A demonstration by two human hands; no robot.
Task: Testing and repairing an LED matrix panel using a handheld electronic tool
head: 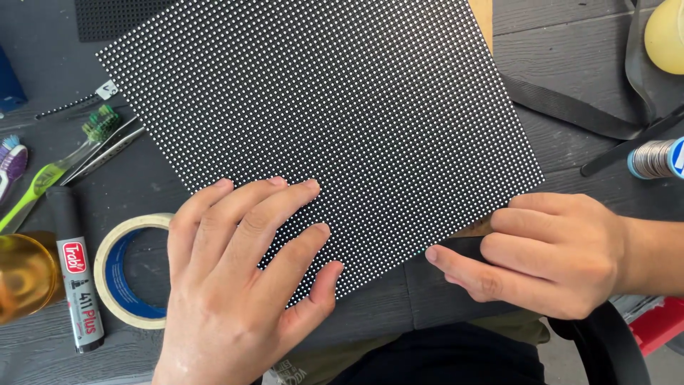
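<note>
Hands come first, nearest the viewer: the left hand (242, 278) lies flat and open, its fingers (281, 203) spread and pressing on the near corner of the LED panel (320, 121), gripping nothing, while the right hand (548, 249) is curled at the panel's near right edge, forefinger and thumb seemingly closed on a dark strip (463, 247) that pokes out from beneath, though how firmly I cannot tell. The panel is a black square board studded with rows of small white dots, lying turned like a diamond on the dark wooden worktop (570, 93). It looks stiff, thin and fairly light, and its dotted face is likely fragile, so the bare edges and corners seem the safer places to hold. Its near corner sits close to the worktop's front edge. To the left, crowding it, lie a roll of tape (107, 274), a marker (75, 274), a toothbrush (50, 171) and tweezers (107, 150). To the right, a black strap (570, 107) and a spool (652, 158) narrow the room; farther back it seems freer
</note>
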